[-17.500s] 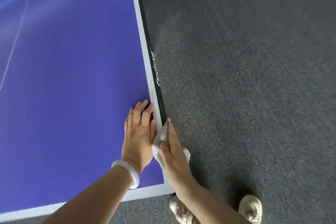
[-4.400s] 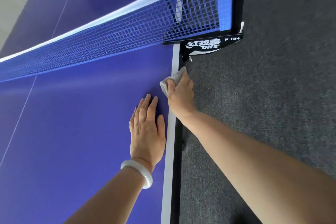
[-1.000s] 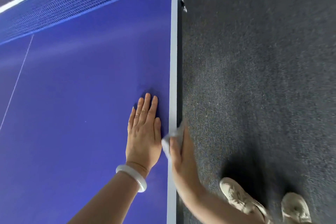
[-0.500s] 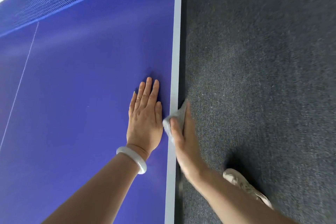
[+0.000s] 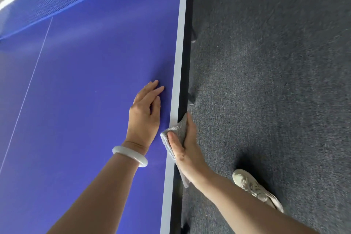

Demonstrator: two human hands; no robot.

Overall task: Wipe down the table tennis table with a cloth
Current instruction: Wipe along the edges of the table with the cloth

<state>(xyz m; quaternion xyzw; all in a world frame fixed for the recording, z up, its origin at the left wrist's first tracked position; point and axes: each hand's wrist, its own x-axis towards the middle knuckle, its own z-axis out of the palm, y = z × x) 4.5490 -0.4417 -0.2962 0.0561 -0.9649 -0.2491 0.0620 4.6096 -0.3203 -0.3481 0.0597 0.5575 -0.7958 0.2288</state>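
Grey carpet (image 5: 266, 81) beside me, left hand (image 5: 145, 114) flat on the table (image 5: 85, 81), right hand (image 5: 187, 144) gripping the cloth (image 5: 175, 129) over its side edge; I'd press evenly and slide slowly.

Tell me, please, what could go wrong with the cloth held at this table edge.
1. The grey cloth is folded over the table edge under the right hand, with a loose tail hanging below; it might snag on the underframe.
2. The white bangle at the left hand sits close to the blue tabletop and could scrape it.
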